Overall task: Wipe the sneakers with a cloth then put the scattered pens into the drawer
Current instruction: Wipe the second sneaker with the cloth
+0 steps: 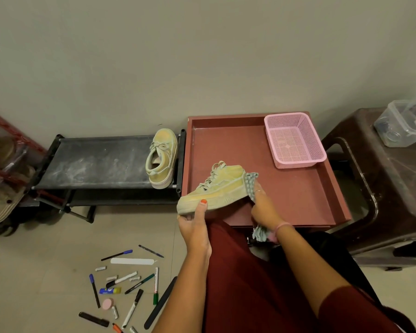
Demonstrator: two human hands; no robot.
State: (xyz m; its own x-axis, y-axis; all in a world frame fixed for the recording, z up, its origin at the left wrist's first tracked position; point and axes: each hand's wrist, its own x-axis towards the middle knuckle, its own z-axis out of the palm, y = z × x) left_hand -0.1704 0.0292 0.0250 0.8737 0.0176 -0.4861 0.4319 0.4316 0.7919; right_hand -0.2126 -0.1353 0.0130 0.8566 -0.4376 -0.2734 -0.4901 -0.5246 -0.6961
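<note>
- Left hand (194, 221) pinches the toe of the held sneaker (215, 188), thumb on the upper, fingers under the sole; shoe is held in the air over the front left corner of the red drawer (298, 193).
- Right hand (262, 207) is closed round a checked cloth (251, 182), pressing it to the heel; loose end hangs below the wrist.
- Judgement: shoe looks light, with a soft fabric upper and a stiff thick sole. Best gripped by the sole edge; upper would dent.
- Second sneaker (162, 158) sits at the right end of the black rack (94, 162), on its side.
- Pens (130, 282) lie scattered on the floor, front left; thin, rigid, likely to roll. Best taken mid-barrel.
- Pink basket (294, 139) fills the drawer's back right corner.
</note>
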